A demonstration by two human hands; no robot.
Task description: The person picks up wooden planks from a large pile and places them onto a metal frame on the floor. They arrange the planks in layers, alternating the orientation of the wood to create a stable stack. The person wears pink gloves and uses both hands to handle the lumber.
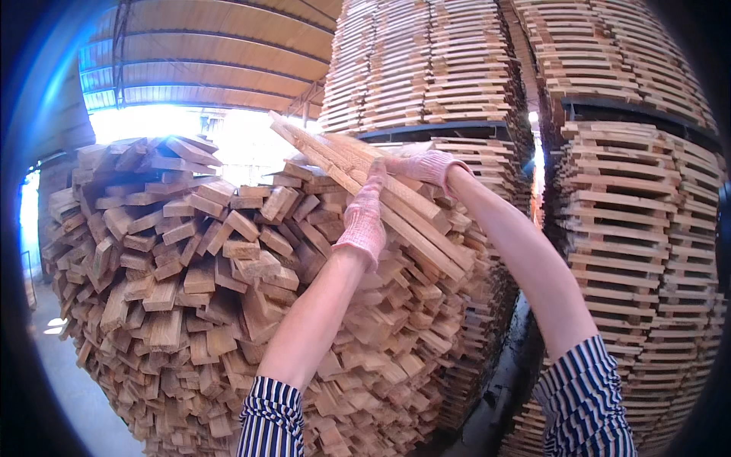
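A small bundle of narrow wooden boards (428, 247) lies slanted over the top of a big heap of cut boards (259, 263). My left hand (364, 217), in a pinkish knit glove, closes on the bundle's near side with the thumb over its upper face. On the far right side of the same boards is my right hand (428, 165), gloved alike. Its fingers reach over the wood and are partly hidden. Both forearms come out of striped sleeves.
Tall stacks of wooden slats rise behind the heap (419, 61) and on the right (617, 213), with dark beams (640, 118) between their tiers. A narrow dark gap (499, 373) runs between heap and right stack. Pale floor (72, 381) shows at left.
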